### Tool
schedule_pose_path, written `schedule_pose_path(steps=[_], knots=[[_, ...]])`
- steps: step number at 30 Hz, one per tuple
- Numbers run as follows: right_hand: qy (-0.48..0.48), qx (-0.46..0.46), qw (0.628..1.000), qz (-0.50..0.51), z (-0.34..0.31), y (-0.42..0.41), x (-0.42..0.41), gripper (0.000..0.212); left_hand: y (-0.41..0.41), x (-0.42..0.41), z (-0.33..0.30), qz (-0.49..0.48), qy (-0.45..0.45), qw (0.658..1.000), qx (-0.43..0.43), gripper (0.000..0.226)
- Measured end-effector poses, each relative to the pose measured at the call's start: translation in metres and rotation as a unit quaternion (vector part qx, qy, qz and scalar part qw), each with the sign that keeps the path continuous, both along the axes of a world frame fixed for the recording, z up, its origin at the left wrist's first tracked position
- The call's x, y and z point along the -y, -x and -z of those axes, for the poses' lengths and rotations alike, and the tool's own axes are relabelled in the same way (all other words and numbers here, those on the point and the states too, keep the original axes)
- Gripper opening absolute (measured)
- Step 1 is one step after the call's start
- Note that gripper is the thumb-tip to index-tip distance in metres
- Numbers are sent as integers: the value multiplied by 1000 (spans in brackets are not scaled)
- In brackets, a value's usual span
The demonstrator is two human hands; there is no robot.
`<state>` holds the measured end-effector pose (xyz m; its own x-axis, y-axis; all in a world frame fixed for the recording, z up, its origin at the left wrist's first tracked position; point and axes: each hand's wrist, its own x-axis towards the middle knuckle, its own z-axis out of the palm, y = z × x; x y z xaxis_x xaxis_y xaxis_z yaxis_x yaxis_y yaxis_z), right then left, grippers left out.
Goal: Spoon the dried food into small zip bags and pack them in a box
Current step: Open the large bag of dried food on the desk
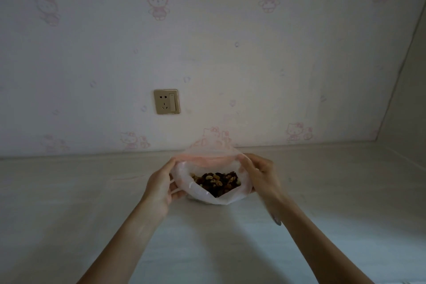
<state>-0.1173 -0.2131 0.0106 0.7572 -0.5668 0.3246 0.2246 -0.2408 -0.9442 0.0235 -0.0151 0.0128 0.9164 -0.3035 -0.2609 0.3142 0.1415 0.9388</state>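
Your left hand point(161, 185) grips the left side of the plastic bag point(212, 191), fingers curled round the film and thumb up near the rim. The bag sits on the pale bench point(69, 191), centre of frame, close to the back wall. It's a translucent whitish bag with a pink tint along the far rim, mouth pulled wide between your 2 hands. Inside it: 1 heap of dried food point(216, 181), a brown and tan mix, looks like nuts and dark dried fruit, piled at the bottom. Individual pieces too small to sort.

Your right hand point(258, 175) pinches the right edge of the bag mouth, fingertips up at the rim, remaining fingers curled under the bag side. Part of those fingers is hidden behind the film.

Hard to read: the bag's underside and how much it rests on the bench versus being lifted, can't tell. Bag's closure type not visible. A small greyish thing point(276, 220) shows just beside your right forearm, blurred, can't say what it is. Both forearms are cut off at the bottom edge.

Behind: a wall socket point(166, 101) with 1 switch, left of the bag and above it, set in the cartoon-cat wallpaper point(230, 41). Lighting is dim, bench edges are soft.
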Motion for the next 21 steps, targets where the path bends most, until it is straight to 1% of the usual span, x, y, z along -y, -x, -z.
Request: schedule_pose_path(steps=[3,5,7,9,10,12,13,14,15,17,18,20,21], knots=[[-68,-83,993,42,0,-10,2,35,-5,0,-3,34,18,998,-56,26],[-145,-115,982,44,0,-15,6,36,-9,0,-5,64,19,995,-80,24],[-253,-111,960,32,-1,-17,10,33,-13,1,-7,81,27,991,-103,20],[-363,-86,927,27,-1,-21,12,28,-14,2,-9,85,39,987,-134,18],[-410,-71,909,22,-1,-24,12,30,-13,3,-10,86,46,984,-146,20],[-462,-45,885,20,-3,-26,9,34,-12,5,-8,88,51,983,-155,23],[-456,-45,889,18,-3,-26,9,31,-12,6,-5,91,50,984,-148,24],[-437,-48,898,12,-3,-24,9,27,-12,6,-2,94,47,985,-136,24],[-408,-57,911,3,-4,-19,9,28,-11,5,1,96,44,987,-123,26],[-339,-75,938,-23,-4,-9,11,34,-10,0,7,92,44,990,-99,38],[-303,-87,948,-33,-4,-3,14,33,-10,-4,9,86,40,992,-88,45],[-228,-121,966,-27,-5,8,18,30,-8,-13,13,84,-2,995,-57,53],[-192,-141,971,-8,-6,13,19,31,-6,-17,14,91,-29,995,-40,53]])
